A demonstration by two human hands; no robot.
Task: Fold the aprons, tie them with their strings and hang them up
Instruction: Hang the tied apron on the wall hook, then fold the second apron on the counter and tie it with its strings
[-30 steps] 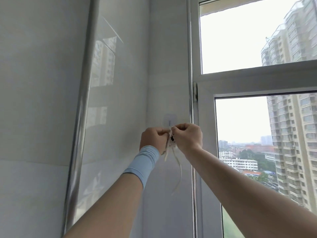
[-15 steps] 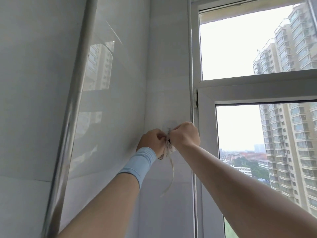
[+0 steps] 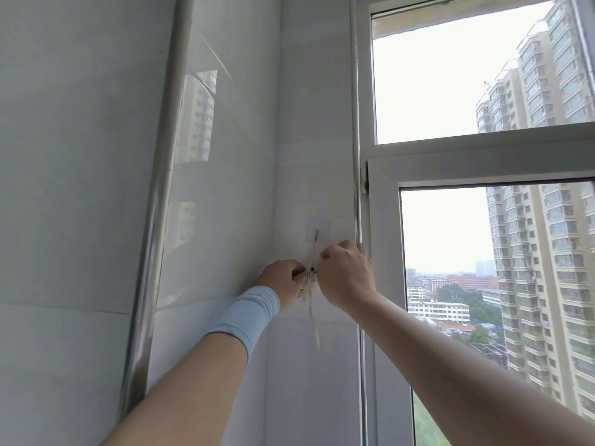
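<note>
- Glossy white wall tiles [image 3: 225, 188] meet in a corner of the room and mirror pale tower blocks from outside.
- A shiny metal pipe [image 3: 161, 220] runs floor to ceiling on the left wall, leaning slightly in this wide-angle view.
- On the right is a white-framed window [image 3: 383, 175] with an upper and a lower pane. Through it, tall apartment buildings [image 3: 541, 252] stand under a bright overcast sky, with lower rooftops and trees far below.
- A small clear stick-on hook [image 3: 317, 231] sits on the narrow wall strip beside the window frame.
- Thin, pale apron strings [image 3: 314, 317] run down from the hook, pass between the two hands, and end in a loose tail hanging against the wall.
- Where the strings pass between the hands there is a small knot [image 3: 311, 275] with a dark spot and a scrap of pale cloth. The rest of the apron is too small or too hidden to make out.
- The person's left hand [image 3: 283, 280], with a light blue sleeve [image 3: 248, 312] on the wrist, reaches up from below. Its fingers are curled and pinch the knot from the left.
- The right hand [image 3: 346, 275] reaches in from the lower right, seen from the back, just below the hook. Its fingers are curled with the tips against the strings. Whether they pinch the strings cannot be told.
- The hands are close together, with only the strings between them.
</note>
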